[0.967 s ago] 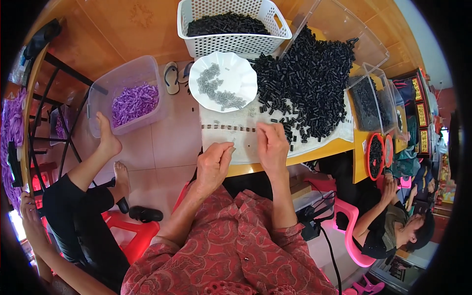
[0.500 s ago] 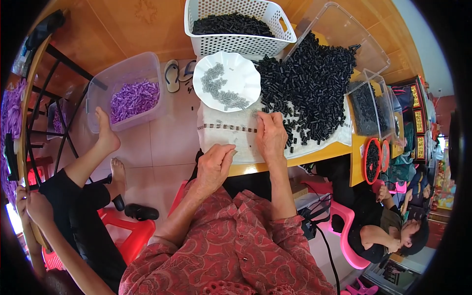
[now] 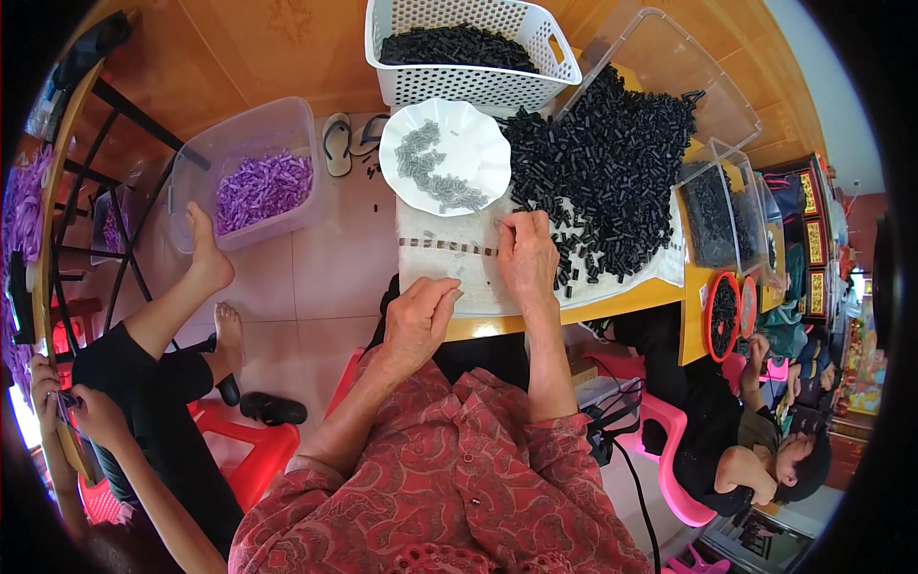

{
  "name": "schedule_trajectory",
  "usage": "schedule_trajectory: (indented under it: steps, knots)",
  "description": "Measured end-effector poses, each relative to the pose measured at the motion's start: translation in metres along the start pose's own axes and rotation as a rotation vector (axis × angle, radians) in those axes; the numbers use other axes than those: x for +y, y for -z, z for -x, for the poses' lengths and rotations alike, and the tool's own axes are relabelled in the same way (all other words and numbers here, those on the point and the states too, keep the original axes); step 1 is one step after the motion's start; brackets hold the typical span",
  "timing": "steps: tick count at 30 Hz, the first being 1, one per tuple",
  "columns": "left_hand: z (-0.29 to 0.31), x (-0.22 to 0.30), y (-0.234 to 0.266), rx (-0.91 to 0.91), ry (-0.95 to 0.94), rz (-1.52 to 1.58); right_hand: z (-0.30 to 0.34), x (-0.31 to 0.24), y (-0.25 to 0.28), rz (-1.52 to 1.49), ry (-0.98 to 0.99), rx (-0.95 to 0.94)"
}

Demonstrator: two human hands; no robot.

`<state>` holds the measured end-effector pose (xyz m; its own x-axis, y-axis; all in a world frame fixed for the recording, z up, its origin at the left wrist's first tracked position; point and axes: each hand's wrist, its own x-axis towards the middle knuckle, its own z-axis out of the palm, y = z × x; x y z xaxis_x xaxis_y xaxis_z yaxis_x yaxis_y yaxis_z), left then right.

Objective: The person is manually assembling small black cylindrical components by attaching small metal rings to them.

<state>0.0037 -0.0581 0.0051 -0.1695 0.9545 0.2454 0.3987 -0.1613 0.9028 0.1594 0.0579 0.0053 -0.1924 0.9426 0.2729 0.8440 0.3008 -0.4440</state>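
Note:
My left hand (image 3: 419,320) is closed over the near edge of a white cloth (image 3: 421,273), thumb and fingers pressed together. My right hand (image 3: 529,253) pinches at the cloth's brown-checked stripe, beside a heap of short black tubes (image 3: 622,163). What either hand holds is too small or hidden to make out. A few small clear pieces (image 3: 460,271) lie on the cloth between my hands. Beyond them stands a white wavy-rimmed plate (image 3: 485,143) holding many small clear pieces (image 3: 421,158).
A white perforated basket (image 3: 469,84) of black tubes stands behind the plate. Clear bins (image 3: 712,215) and a red round tray (image 3: 724,316) sit at right. On the floor, a clear tub (image 3: 296,201) holds purple pieces. People sit on both sides, one on a pink chair (image 3: 665,430).
My hands stay nearly in place, still closed. The view shifts slightly. At far left, the other person's hands move on a small item; the person at right raises a hand.

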Motion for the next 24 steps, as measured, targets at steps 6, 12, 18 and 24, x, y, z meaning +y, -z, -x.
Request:
schedule_trajectory:
  steps: [6, 12, 18, 24]
  knots:
    - [-0.001, -0.001, 0.0, 0.004, -0.009, -0.013, 0.005, 0.009, 0.002, -0.007, -0.006, 0.062]
    - [-0.001, -0.001, 0.0, 0.004, -0.013, -0.018, 0.002, -0.002, 0.007, -0.052, 0.042, -0.004]
    - [-0.001, -0.003, 0.0, 0.012, -0.031, -0.007, 0.002, 0.003, 0.0, -0.028, 0.014, -0.025]
    - [0.0, -0.004, 0.0, 0.016, -0.035, -0.008, 0.0, 0.001, 0.001, 0.032, 0.008, 0.001]
